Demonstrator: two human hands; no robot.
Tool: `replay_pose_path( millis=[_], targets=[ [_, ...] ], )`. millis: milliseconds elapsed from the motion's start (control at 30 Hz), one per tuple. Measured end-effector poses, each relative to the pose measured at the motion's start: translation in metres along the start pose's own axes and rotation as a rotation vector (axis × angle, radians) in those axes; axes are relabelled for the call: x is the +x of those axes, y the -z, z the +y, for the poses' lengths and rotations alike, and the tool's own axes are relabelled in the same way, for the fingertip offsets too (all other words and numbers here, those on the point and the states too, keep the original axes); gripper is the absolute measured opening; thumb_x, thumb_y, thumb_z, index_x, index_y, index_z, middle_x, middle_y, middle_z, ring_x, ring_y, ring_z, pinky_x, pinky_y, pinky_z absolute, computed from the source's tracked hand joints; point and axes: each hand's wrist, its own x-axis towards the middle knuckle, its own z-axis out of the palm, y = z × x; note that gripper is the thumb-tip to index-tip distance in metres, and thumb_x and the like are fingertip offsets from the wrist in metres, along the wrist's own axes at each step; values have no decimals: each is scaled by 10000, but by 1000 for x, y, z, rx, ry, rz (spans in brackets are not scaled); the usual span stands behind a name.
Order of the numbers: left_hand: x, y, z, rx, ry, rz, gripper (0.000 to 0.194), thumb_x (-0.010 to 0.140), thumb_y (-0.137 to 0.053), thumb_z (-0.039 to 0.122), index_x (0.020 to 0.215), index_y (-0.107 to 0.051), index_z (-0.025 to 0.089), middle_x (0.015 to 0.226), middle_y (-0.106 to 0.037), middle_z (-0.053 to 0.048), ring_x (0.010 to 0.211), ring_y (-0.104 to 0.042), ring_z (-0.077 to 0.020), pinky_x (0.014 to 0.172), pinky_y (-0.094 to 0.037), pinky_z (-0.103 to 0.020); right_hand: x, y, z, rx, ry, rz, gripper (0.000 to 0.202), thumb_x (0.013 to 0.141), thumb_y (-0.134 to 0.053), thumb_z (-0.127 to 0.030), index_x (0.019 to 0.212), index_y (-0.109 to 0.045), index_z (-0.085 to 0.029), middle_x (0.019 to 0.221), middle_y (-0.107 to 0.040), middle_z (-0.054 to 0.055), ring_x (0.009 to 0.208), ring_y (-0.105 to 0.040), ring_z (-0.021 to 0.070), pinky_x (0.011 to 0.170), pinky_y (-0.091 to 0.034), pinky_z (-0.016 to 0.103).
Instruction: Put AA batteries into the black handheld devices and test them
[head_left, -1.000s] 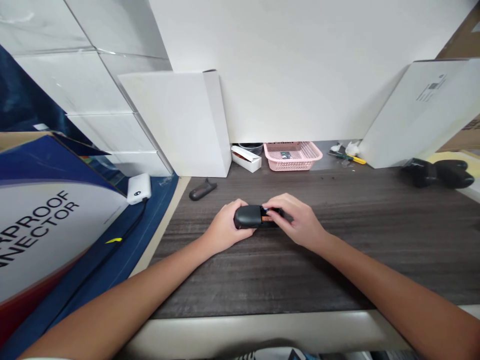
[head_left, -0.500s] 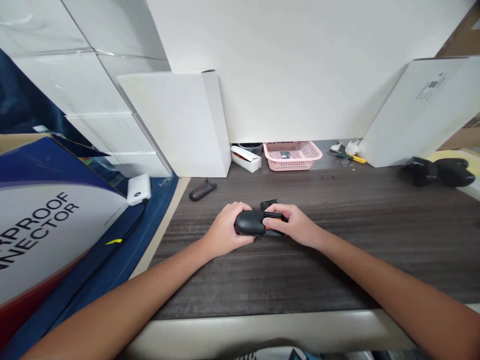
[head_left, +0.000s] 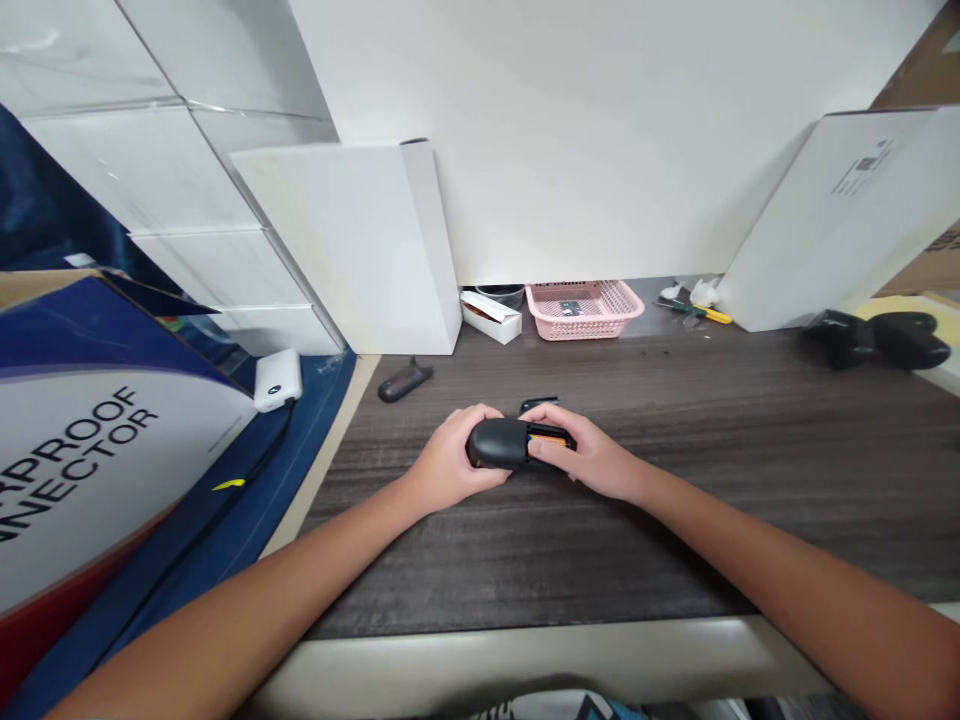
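Observation:
A rounded black handheld device (head_left: 499,444) is held just above the dark wooden table. My left hand (head_left: 455,458) wraps round its left end. At the right end a battery compartment lies uncovered, with an orange battery (head_left: 553,438) showing inside. My right hand (head_left: 592,455) grips that end, its thumb on the battery and its other fingers behind the device, partly hidden. Just beyond the hands lies a small black cover-like piece (head_left: 538,403), partly hidden. Farther left on the table rests another dark, elongated piece (head_left: 406,381).
A pink basket (head_left: 585,325), a small white box (head_left: 491,316) and a yellow-handled tool (head_left: 701,313) stand along the back. Black rounded objects (head_left: 874,340) lie at the right. White boxes (head_left: 360,250) and a large printed carton (head_left: 112,430) are on the left, near a white cabled device (head_left: 278,380).
My right thumb and fingers have shifted slightly on the device, and more of the orange battery shows. The device has tilted a little. My left hand keeps its grip.

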Motion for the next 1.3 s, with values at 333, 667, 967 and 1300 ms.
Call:
replay_pose_path(
  millis=[333, 667, 967, 1300],
  targets=[
    [1, -4, 4, -59, -22, 30, 461, 723, -805, 241, 1151, -635, 222, 1094, -708, -39, 996, -663, -257, 898, -478, -374, -8, -13, -9, -612, 316, 144, 577, 971, -709, -441, 1496, -539, -272, 1218, -700, 87, 1047, -688, 260, 915, -538, 387],
    [1, -7, 6, -20, -9, 26, 437, 759, -814, 273, 1144, -614, 225, 1084, -678, -51, 1007, -641, -271, 893, -484, -386, -9, -15, -10, -646, 274, 122, 590, 1032, -625, -489, 1555, -460, -272, 1266, -667, 103, 1055, -684, 263, 902, -555, 411],
    [1, 4, 0, -231, -29, -7, 518, 961, -690, 452, 1383, -499, 221, 1271, -640, -95, 1136, -625, -265, 998, -465, -377, -3, -15, -2, -116, 36, 249, 437, 1043, -563, -546, 1340, -655, -238, 1089, -727, 81, 870, -699, 217, 742, -577, 345],
    [3, 2, -3, -414, 61, 4, 440, 1108, -405, 510, 985, -650, 166, 886, -663, -46, 862, -612, -188, 857, -458, -312, 7, -5, -7, 867, -295, 8, 689, 1034, -327, -736, 887, -671, -157, 813, -674, 73, 497, -574, 162, 394, -436, 277]
  ],
)
